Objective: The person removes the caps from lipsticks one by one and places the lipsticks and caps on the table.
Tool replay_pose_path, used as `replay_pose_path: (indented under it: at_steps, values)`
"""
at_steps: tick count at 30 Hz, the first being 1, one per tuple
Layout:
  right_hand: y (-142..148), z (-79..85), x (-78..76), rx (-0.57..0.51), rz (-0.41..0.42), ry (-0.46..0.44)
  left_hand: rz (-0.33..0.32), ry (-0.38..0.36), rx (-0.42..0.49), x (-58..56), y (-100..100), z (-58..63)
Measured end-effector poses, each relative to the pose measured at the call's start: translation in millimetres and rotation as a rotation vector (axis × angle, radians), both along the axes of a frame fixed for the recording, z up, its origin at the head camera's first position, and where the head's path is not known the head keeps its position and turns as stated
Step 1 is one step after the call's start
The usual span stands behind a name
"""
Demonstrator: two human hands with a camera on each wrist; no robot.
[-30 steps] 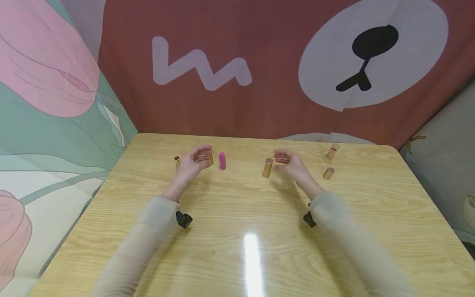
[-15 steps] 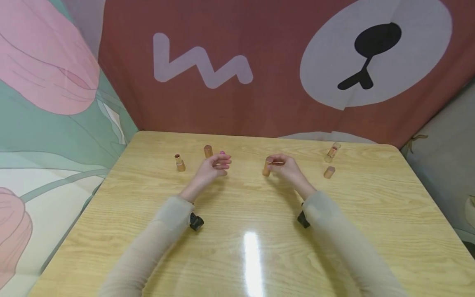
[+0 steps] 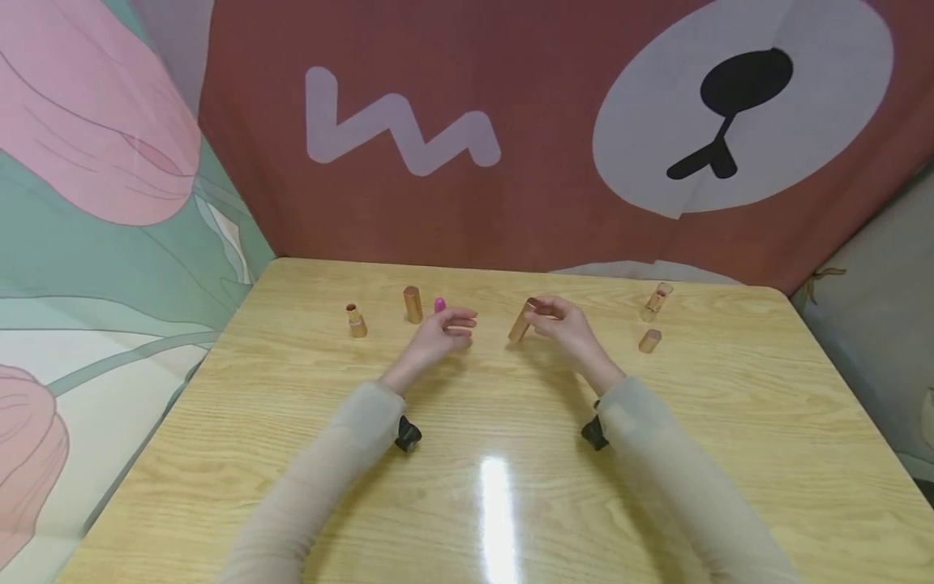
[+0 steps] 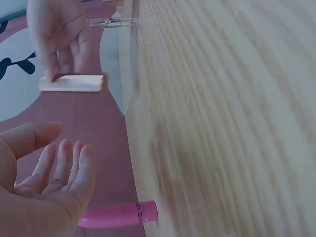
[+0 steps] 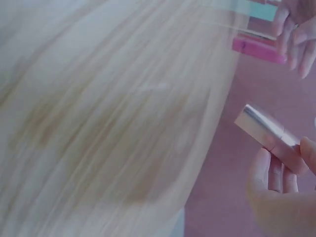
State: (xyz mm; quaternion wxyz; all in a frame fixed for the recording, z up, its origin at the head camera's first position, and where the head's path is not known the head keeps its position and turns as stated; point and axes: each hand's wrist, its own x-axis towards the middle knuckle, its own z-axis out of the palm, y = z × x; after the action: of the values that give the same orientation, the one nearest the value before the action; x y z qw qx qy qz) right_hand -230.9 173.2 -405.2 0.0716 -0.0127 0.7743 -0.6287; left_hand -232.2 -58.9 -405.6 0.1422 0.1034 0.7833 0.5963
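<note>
My right hand point(image 3: 567, 328) pinches a capped rose-gold lipstick tube point(image 3: 520, 322) near its top, and the tube leans with its lower end toward the left. In the right wrist view the lipstick tube point(image 5: 271, 138) lies between thumb and fingertips, off the table. My left hand point(image 3: 440, 337) holds nothing; its fingers are relaxed and point toward the tube. Just behind that hand stands a bright pink lipstick tube point(image 3: 439, 305), partly hidden by it in the head view. The left wrist view shows the pink tube point(image 4: 121, 215) upright on the table beyond the fingers.
On the left of the wooden table point(image 3: 467, 405) stand an uncapped gold lipstick point(image 3: 356, 321) and a copper-coloured tube point(image 3: 413, 305). To the right are a clear-capped lipstick point(image 3: 657, 302) and a short gold cap point(image 3: 649, 341). A printed curtain point(image 3: 540, 219) hangs behind the table's far edge.
My left hand has moved right, from beside the copper tube to in front of the pink one. My right hand has closed on the rose-gold lipstick tube, lifted and tilted it.
</note>
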Motion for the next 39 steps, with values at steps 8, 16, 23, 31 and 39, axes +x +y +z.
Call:
replay_pose_path:
  at_steps: [8,16,23,31,39]
  values:
    - [-13,8.4,3.2,-0.146,-0.022,-0.036,-0.039,-0.007,-0.039,0.6,11,1.4]
    - [-25,15.6,3.8,-0.197,-0.028,-0.084,-0.025,-0.033,-0.039,-0.4,17,1.0]
    - [-28,16.4,6.0,-0.227,-0.020,-0.100,-0.052,-0.029,-0.024,1.5,18,4.1]
    - [-31,17.5,7.7,-0.232,-0.005,-0.097,-0.048,-0.031,-0.014,3.1,21,7.3]
    - [-36,18.4,8.5,-0.276,-0.016,-0.111,-0.034,-0.044,0.028,2.0,24,4.2]
